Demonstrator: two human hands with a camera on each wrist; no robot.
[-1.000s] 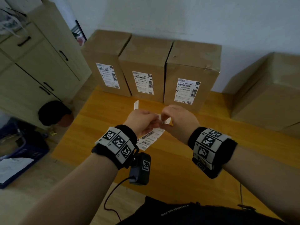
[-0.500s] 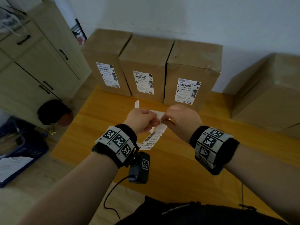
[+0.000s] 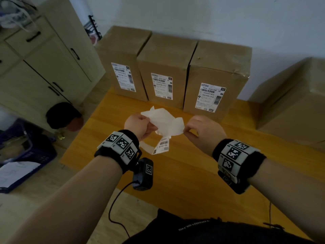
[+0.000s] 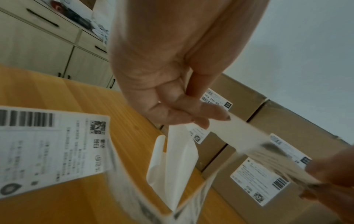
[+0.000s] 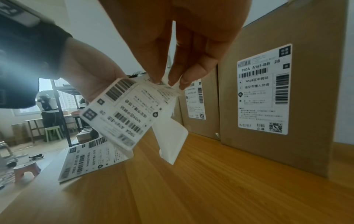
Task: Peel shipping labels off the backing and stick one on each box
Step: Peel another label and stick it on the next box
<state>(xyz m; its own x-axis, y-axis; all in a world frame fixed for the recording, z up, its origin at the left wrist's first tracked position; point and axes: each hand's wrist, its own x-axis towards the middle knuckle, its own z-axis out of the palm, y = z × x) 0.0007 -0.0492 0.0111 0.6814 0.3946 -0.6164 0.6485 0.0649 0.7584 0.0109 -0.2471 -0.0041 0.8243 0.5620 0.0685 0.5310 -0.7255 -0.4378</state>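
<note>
Both hands worked above the table (image 3: 184, 173), in front of the three boxes (image 3: 165, 67); the left hand (image 3: 139, 124) gripped the backing strip (image 3: 158, 117) with curled fingers (image 4: 193, 115); the right hand (image 3: 204, 127) pinched the corner of a label (image 5: 134, 103) — half peeled, its printed face down toward the table; the strip's tail (image 3: 162, 147) hung onto the table below the hands; each of the three boxes already bore a label; a fourth box (image 3: 295, 106) stood on the table, right of them — unlabelled on the faces shown.
</note>
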